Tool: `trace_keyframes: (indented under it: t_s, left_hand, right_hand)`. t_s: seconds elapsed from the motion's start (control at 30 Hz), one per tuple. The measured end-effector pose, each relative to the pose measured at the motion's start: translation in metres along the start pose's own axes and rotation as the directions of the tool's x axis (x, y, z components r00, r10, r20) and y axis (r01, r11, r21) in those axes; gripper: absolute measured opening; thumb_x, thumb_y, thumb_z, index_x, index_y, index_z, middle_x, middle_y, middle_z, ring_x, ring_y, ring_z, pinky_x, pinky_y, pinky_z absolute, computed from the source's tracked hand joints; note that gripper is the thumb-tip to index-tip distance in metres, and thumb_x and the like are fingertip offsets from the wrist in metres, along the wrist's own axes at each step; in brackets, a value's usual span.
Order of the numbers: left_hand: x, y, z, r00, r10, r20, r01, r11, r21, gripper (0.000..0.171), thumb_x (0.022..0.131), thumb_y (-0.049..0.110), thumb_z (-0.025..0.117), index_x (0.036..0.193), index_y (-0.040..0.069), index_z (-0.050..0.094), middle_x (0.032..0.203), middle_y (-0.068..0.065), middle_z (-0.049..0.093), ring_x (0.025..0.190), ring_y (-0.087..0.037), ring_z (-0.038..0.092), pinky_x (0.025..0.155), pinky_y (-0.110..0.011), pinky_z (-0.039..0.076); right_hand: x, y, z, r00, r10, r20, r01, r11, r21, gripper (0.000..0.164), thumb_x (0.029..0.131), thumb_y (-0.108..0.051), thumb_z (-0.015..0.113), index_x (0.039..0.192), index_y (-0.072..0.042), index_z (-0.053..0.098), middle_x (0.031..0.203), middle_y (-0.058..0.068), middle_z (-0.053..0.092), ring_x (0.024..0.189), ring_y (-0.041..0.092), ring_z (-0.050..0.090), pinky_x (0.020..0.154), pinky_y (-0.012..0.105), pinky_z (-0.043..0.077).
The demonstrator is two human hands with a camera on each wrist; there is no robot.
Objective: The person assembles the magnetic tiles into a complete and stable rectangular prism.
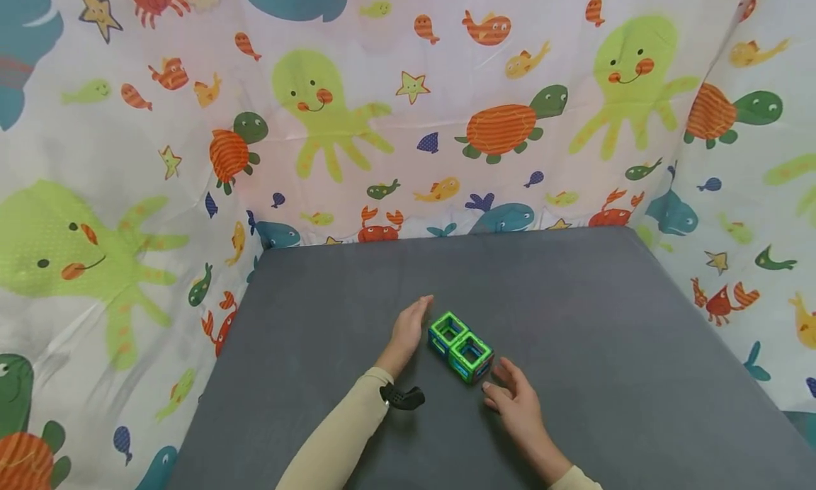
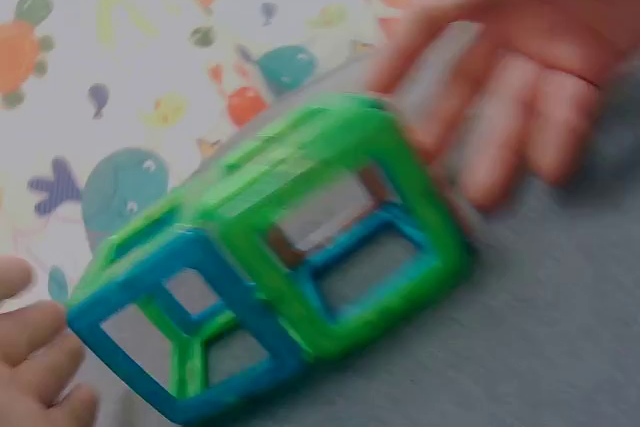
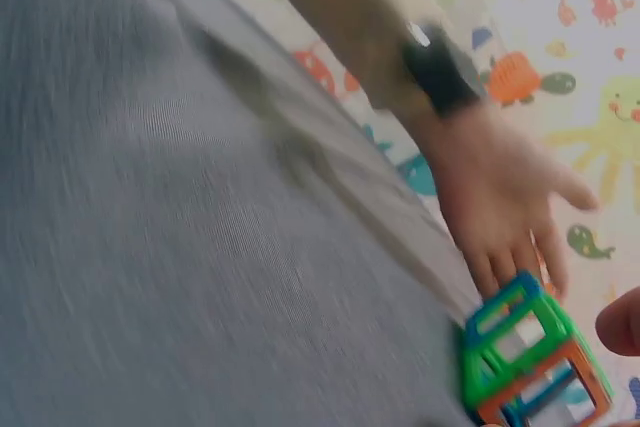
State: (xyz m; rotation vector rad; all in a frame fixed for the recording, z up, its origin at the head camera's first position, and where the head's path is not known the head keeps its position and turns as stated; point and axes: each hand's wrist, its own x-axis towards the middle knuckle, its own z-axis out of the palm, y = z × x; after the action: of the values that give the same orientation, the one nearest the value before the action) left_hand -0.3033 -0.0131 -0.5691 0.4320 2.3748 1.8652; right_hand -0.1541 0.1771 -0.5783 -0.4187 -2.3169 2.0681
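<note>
Two joined cubes of magnetic tiles (image 1: 458, 343) rest on the grey table, with green frames on top and blue ones on the sides. My left hand (image 1: 406, 334) is beside their left end, fingers straight, a small gap between it and the tiles. Near the other end is my right hand (image 1: 518, 405), fingers loosely bent and holding nothing. In the left wrist view the tile cubes (image 2: 235, 222) stand between both hands, blurred. An orange-brown frame shows on the cubes (image 3: 520, 347) in the right wrist view, where the left hand (image 3: 497, 182) has its palm turned to the camera.
A dark grey tabletop (image 1: 561, 299) lies under the hands. Behind and at both sides hangs a white cloth (image 1: 395, 143) printed with sea animals. A black strap (image 1: 403, 398) sits on the left wrist over a cream sleeve (image 1: 344, 433).
</note>
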Motion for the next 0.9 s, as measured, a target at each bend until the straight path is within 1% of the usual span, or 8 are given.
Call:
trace_keyframes:
  t_s: [0.07,0.17,0.23,0.3,0.4,0.57,0.7,0.9]
  left_hand:
    - [0.007,-0.002,-0.005,0.993,-0.050,0.103,0.054,0.998,-0.033,0.073,0.109,0.055,0.019,0.154,0.002,0.043,0.159,-0.016,0.044,0.150,-0.034,0.039,0.123,-0.051,0.029]
    - [0.010,-0.005,-0.006,0.968,-0.113,0.226,0.133,0.988,-0.079,0.086,0.104,0.067,0.010,0.157,0.005,0.038,0.163,-0.013,0.040,0.153,-0.035,0.034,0.124,-0.057,0.023]
    - [0.009,-0.006,-0.005,0.953,-0.142,0.268,0.166,0.984,-0.068,0.092,0.100,0.073,0.007,0.158,0.009,0.038,0.164,-0.008,0.039,0.155,-0.033,0.031,0.124,-0.059,0.020]
    - [0.008,-0.007,-0.002,0.944,-0.167,0.284,0.187,0.981,-0.044,0.094,0.098,0.077,0.007,0.158,0.014,0.040,0.165,-0.004,0.038,0.157,-0.031,0.026,0.125,-0.061,0.015]
    - [0.006,-0.007,0.001,0.947,-0.179,0.268,0.186,0.983,-0.001,0.090,0.098,0.077,0.009,0.157,0.018,0.043,0.165,0.001,0.037,0.159,-0.026,0.019,0.126,-0.059,0.010]
    - [0.000,-0.009,0.001,0.966,-0.137,0.219,0.137,0.990,0.014,0.083,0.103,0.069,0.010,0.157,0.014,0.041,0.166,-0.003,0.035,0.160,-0.028,0.015,0.127,-0.058,0.008]
    - [-0.007,-0.014,0.002,0.979,-0.103,0.173,0.104,0.995,0.004,0.080,0.106,0.063,0.010,0.158,0.009,0.039,0.166,-0.008,0.034,0.159,-0.030,0.018,0.127,-0.056,0.012]
    - [-0.018,-0.021,0.005,0.986,-0.102,0.134,0.112,0.991,-0.067,0.078,0.107,0.061,0.013,0.160,0.008,0.034,0.168,-0.010,0.031,0.158,-0.033,0.022,0.125,-0.056,0.021]
  right_hand:
    - [-0.004,0.001,0.008,1.000,0.007,0.015,-0.008,0.999,0.041,0.072,0.100,-0.009,0.059,0.159,0.006,0.020,0.158,0.036,0.033,0.131,0.043,0.058,0.086,0.028,0.059]
    - [-0.008,0.002,0.017,0.999,0.000,0.032,-0.002,0.997,0.076,0.075,0.101,-0.008,0.057,0.160,0.006,0.014,0.160,0.036,0.028,0.137,0.047,0.051,0.086,0.027,0.058]
    - [-0.008,0.001,0.021,0.999,-0.006,0.031,0.003,0.997,0.083,0.076,0.100,-0.009,0.058,0.161,0.006,0.013,0.161,0.034,0.028,0.138,0.047,0.048,0.086,0.026,0.057]
    - [-0.007,0.000,0.022,1.000,-0.012,0.024,0.010,0.998,0.061,0.078,0.100,-0.010,0.059,0.162,0.004,0.013,0.162,0.033,0.028,0.139,0.046,0.048,0.086,0.024,0.055]
    - [-0.004,-0.001,0.021,1.000,-0.019,0.004,0.019,1.000,0.006,0.079,0.099,-0.013,0.062,0.162,0.000,0.016,0.164,0.029,0.028,0.137,0.042,0.049,0.087,0.021,0.052]
    - [0.001,-0.002,0.019,0.999,-0.048,-0.014,0.047,0.997,-0.059,0.077,0.099,-0.015,0.063,0.162,-0.002,0.020,0.164,0.026,0.030,0.136,0.040,0.050,0.092,0.027,0.051]
    - [0.006,-0.002,0.018,0.998,-0.056,-0.024,0.054,0.996,-0.076,0.077,0.099,-0.014,0.063,0.162,-0.001,0.021,0.163,0.026,0.032,0.140,0.040,0.049,0.100,0.036,0.051]
    - [0.013,-0.002,0.017,0.998,-0.040,-0.038,0.037,0.997,-0.067,0.077,0.099,-0.013,0.064,0.161,0.000,0.021,0.163,0.026,0.032,0.146,0.040,0.043,0.108,0.042,0.046]
